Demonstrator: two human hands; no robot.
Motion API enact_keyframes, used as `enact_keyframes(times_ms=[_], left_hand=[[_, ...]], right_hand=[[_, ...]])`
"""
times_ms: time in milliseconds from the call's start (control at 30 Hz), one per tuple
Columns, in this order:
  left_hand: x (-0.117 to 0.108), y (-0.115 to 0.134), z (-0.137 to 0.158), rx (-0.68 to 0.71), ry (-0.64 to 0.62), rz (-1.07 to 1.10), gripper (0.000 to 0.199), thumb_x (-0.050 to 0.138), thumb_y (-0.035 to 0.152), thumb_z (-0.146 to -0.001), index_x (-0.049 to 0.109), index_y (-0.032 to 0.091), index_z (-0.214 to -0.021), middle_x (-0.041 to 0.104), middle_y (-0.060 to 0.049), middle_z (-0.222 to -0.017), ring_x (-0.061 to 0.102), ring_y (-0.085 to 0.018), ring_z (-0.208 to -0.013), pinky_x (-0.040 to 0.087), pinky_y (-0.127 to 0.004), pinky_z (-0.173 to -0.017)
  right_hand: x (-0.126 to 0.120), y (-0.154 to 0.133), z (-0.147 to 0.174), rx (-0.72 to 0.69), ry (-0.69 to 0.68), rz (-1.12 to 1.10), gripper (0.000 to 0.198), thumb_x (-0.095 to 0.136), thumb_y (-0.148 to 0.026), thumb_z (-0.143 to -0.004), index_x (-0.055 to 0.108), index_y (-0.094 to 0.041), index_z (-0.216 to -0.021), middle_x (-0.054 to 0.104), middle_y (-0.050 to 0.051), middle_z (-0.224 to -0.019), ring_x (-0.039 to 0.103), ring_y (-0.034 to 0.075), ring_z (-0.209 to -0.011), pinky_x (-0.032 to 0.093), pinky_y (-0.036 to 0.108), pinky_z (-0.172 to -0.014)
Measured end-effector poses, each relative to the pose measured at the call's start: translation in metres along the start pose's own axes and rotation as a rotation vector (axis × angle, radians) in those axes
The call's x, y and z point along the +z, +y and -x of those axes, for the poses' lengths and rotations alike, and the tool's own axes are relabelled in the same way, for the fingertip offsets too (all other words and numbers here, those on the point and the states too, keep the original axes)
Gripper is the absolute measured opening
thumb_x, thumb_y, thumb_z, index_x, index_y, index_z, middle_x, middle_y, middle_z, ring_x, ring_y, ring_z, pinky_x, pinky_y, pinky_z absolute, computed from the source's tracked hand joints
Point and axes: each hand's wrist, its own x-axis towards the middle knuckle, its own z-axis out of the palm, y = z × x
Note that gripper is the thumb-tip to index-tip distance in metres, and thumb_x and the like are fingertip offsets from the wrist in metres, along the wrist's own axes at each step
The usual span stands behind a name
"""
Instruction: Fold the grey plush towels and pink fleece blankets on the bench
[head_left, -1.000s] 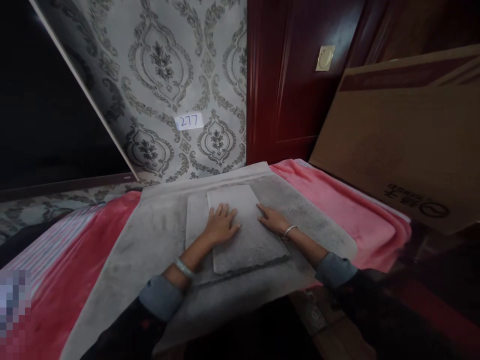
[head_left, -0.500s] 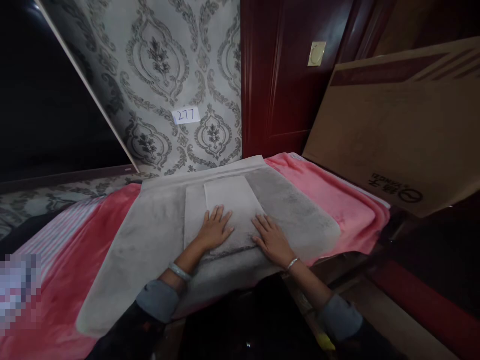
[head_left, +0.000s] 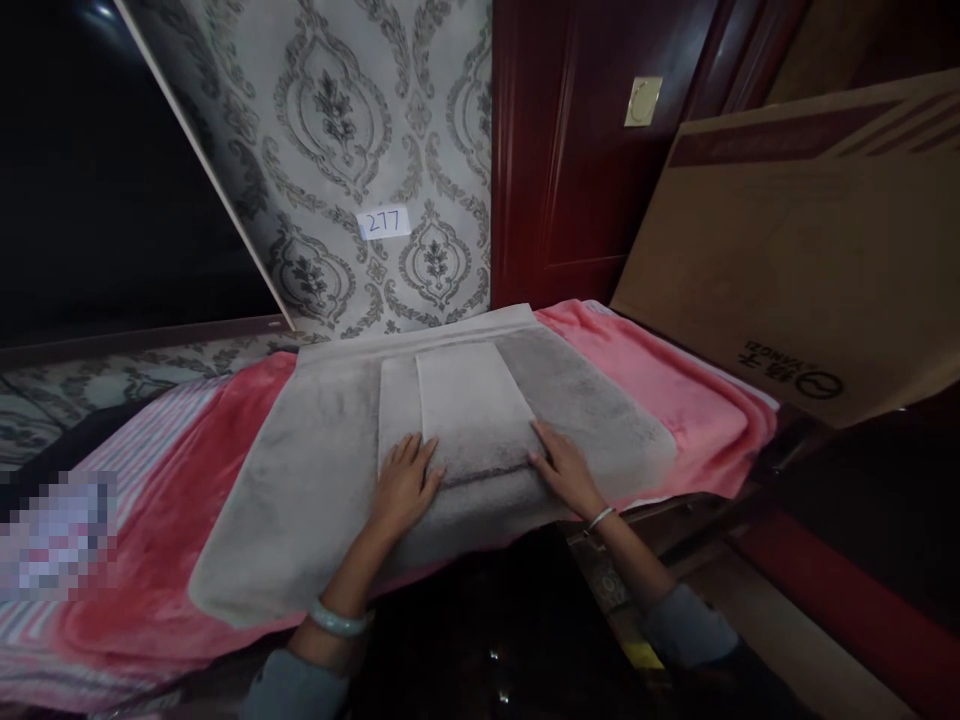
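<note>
A folded light grey plush cloth [head_left: 472,400] lies in the middle of a larger grey plush mat [head_left: 300,500]. Flat on the cloth's near left corner rests my left hand [head_left: 405,487], fingers stretched out and thumb apart. My right hand [head_left: 568,470] touches the near right edge with its fingers extended and thumb spread; its far fingers are partly hidden. Neither hand grips anything visible. A dark crease runs along the folded cloth's near edge, between the hands.
Under the mat spreads a pink blanket [head_left: 637,370], with a striped cloth [head_left: 142,440] at left. A cardboard box [head_left: 802,230] stands at right. A dark screen [head_left: 127,190] and patterned wall [head_left: 337,120] with a paper label [head_left: 384,222] are behind.
My left hand has slid back and left to the folded cloth's corner. My right hand has shifted outward to its right edge. The view has tilted slightly.
</note>
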Motion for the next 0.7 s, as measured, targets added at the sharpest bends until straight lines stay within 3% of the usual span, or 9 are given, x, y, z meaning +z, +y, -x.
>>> enact_keyframes(times_ms=[167, 333, 433, 600, 700], left_hand=[[-0.001, 0.006, 0.001, -0.051, 0.092, 0.071, 0.044, 0.039, 0.029, -0.099, 0.061, 0.019, -0.136, 0.038, -0.014, -0.159, 0.040, -0.030, -0.144, 0.037, -0.050, -0.116], [-0.004, 0.011, 0.006, -0.048, 0.051, 0.105, 0.044, 0.039, 0.027, -0.098, 0.060, 0.022, -0.136, 0.055, -0.008, -0.148, 0.041, -0.029, -0.144, 0.032, -0.055, -0.118], [0.000, 0.011, 0.018, -0.065, 0.149, 0.185, 0.042, 0.043, 0.028, -0.096, 0.064, 0.018, -0.131, 0.056, -0.012, -0.146, 0.045, -0.028, -0.141, 0.035, -0.052, -0.117], [0.004, 0.013, 0.044, -0.113, 0.399, 0.394, 0.040, 0.048, 0.035, -0.093, 0.069, 0.017, -0.122, 0.057, -0.015, -0.144, 0.051, -0.030, -0.135, 0.040, -0.052, -0.114], [-0.004, 0.023, 0.053, -0.216, 0.501, 0.596, 0.034, 0.053, 0.038, -0.089, 0.074, 0.020, -0.109, 0.069, -0.013, -0.126, 0.060, -0.029, -0.122, 0.044, -0.049, -0.109]], right_hand=[[-0.005, 0.000, -0.022, 0.176, 0.014, -0.189, 0.058, 0.047, -0.038, -0.093, 0.048, -0.016, -0.146, 0.061, 0.014, -0.138, 0.060, 0.029, -0.123, 0.045, 0.046, -0.105], [-0.013, -0.010, -0.045, 0.266, -0.009, -0.365, 0.061, 0.061, -0.036, -0.082, 0.055, -0.019, -0.141, 0.065, 0.010, -0.134, 0.062, 0.030, -0.118, 0.046, 0.046, -0.105], [-0.015, -0.015, -0.049, 0.305, 0.021, -0.637, 0.060, 0.064, -0.036, -0.077, 0.059, -0.018, -0.133, 0.066, 0.010, -0.132, 0.061, 0.029, -0.120, 0.046, 0.046, -0.106], [-0.002, -0.027, -0.030, 0.554, -0.046, -1.285, 0.039, 0.065, -0.047, -0.076, 0.065, -0.021, -0.105, 0.075, 0.011, -0.103, 0.070, 0.030, -0.099, 0.059, 0.045, -0.079], [0.007, -0.044, -0.017, 0.644, 0.019, -1.517, 0.032, 0.071, -0.045, -0.072, 0.063, -0.023, -0.094, 0.075, 0.009, -0.097, 0.071, 0.030, -0.093, 0.060, 0.045, -0.077]])
